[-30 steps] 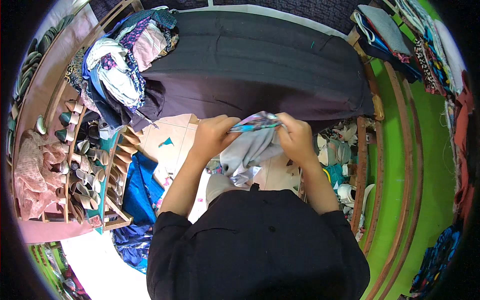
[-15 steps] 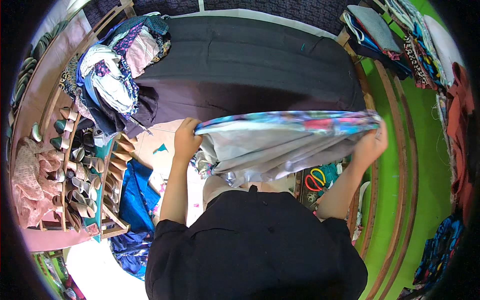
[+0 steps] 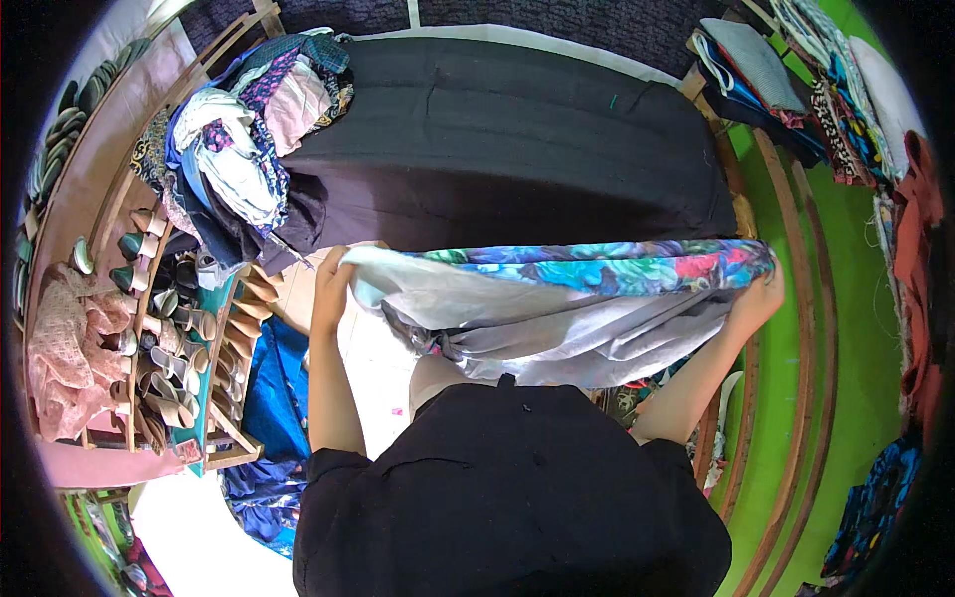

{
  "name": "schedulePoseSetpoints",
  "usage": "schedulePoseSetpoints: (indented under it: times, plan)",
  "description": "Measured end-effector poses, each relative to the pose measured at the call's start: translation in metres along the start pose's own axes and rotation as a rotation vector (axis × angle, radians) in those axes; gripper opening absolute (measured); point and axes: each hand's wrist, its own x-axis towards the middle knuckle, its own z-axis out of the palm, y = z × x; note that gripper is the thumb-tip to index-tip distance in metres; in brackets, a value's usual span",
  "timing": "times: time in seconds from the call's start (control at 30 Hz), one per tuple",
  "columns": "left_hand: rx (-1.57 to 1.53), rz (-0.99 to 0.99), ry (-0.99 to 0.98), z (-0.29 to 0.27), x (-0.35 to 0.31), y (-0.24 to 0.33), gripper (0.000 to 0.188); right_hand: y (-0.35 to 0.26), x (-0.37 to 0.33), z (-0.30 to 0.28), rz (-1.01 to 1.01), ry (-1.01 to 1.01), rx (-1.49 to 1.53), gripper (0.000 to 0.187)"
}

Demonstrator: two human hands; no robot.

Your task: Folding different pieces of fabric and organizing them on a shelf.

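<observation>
A wide piece of cloth (image 3: 557,313) hangs stretched between my two hands, in front of my body. Its upper band shows a bright blue, pink and green flowered print, while the pale grey underside droops in folds over my lap. My left hand (image 3: 338,269) is closed on the left corner, where the grey side is turned up. At the other end my right hand (image 3: 761,289) grips the flowered corner. The fingertips of both hands are partly hidden by the cloth. Beyond the cloth lies a black-covered padded surface (image 3: 517,129).
A heap of mixed clothes (image 3: 229,149) rests at the surface's far left. Left of me, a wooden rack (image 3: 231,456) holds several shoes, with a pink knitted cloth (image 3: 75,348) beside them. Blue denim (image 3: 274,388) lies on the floor. Wooden rails (image 3: 796,328) run along the green right side; folded clothes (image 3: 751,70) sit behind.
The cloth is pulled wider and slightly lower. My left hand has moved left with its corner, and my right hand slightly right and down. The scissors on the right are now covered.
</observation>
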Motion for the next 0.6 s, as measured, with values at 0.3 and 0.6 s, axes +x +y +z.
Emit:
schedulePoseSetpoints:
  times: [0.3,0.6]
  plan:
    - [0.183,0.412,0.0,0.068,-0.004,0.073,0.021,-0.081,-0.086,0.071,-0.257,-1.053,0.32,0.061]
    - [-0.065,0.181,-0.394,0.112,-0.029,0.107,0.016,-0.102,-0.152,0.091,-0.112,-1.231,0.196,0.022]
